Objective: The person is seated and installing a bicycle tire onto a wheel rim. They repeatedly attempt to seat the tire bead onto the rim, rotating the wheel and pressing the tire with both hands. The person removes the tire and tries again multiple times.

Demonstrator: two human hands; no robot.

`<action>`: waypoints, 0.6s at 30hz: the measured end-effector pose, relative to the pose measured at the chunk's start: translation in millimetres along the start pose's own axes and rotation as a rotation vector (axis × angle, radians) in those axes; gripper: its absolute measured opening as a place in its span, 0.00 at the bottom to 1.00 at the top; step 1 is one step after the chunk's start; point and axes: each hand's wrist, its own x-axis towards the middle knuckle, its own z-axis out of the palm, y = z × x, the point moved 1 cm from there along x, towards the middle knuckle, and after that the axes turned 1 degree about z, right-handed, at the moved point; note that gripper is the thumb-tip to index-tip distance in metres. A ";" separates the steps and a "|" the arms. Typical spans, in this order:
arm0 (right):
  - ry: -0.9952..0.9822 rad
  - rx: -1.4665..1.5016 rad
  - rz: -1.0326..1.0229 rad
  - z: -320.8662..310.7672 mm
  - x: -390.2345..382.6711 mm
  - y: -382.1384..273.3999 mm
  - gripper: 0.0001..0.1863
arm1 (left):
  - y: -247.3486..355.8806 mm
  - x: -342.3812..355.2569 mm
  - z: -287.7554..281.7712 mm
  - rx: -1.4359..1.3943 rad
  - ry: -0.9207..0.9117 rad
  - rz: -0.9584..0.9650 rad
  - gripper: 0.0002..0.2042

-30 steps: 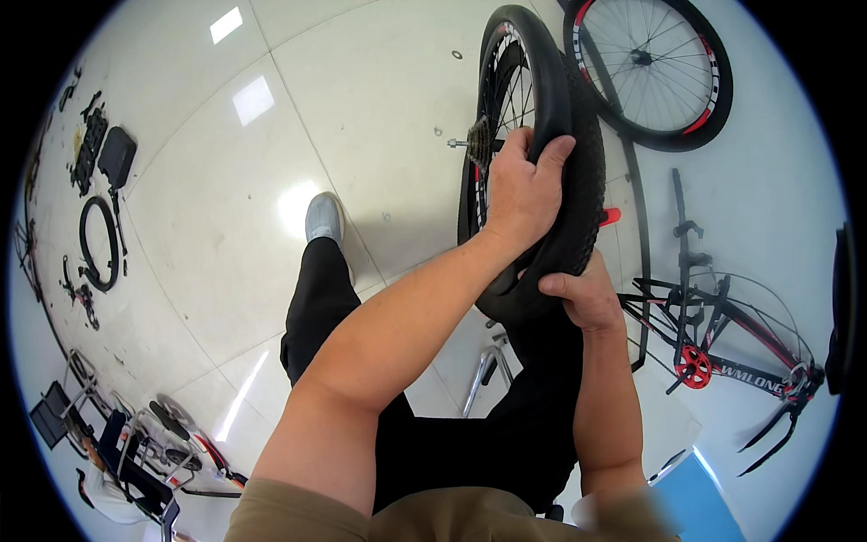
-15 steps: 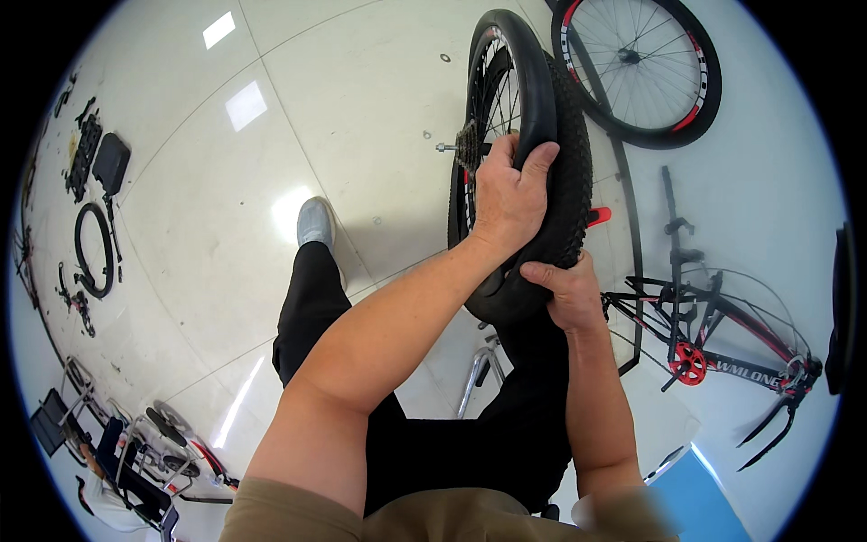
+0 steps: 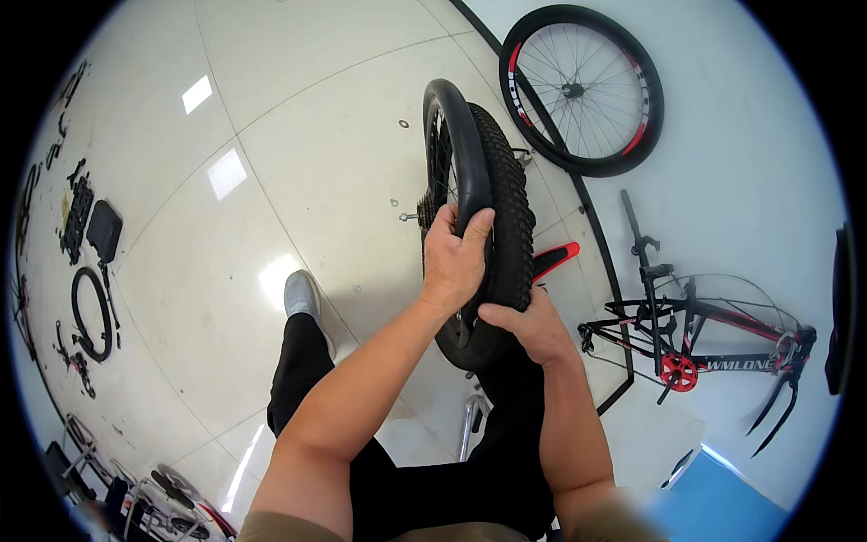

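Note:
A bicycle wheel stands upright in front of me, with a knobby black tire (image 3: pixel 508 203) and a rear cassette (image 3: pixel 424 211) on its left side. A smooth black inner tube (image 3: pixel 470 149) lies outside the tire along the wheel's left face. Closed round this tube, near the hub's height, is my left hand (image 3: pixel 454 262), thumb on top. My right hand (image 3: pixel 533 327) grips the tire lower down, its thumb across the near part and its fingers hidden behind the tread. The wheel's lower end rests close to my right leg.
Another wheel (image 3: pixel 652 99) leans at the upper right, above a black-and-red bicycle frame (image 3: pixel 713 366). A red-and-black saddle-like part (image 3: pixel 555 260) shows just right of the tire. Loose parts and a black tire ring (image 3: pixel 76 312) lie on the left floor, with a wheelchair-like metal frame (image 3: pixel 135 506) below.
My view has shifted, so the wheel and both hands appear lower and further left. Both hands keep their grips, and more of the red-and-black part shows beside the tire.

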 end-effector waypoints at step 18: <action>-0.060 0.111 -0.038 -15.9 12.7 20.1 0.26 | 17.1 1.3 3.1 -0.329 -0.100 -0.157 0.16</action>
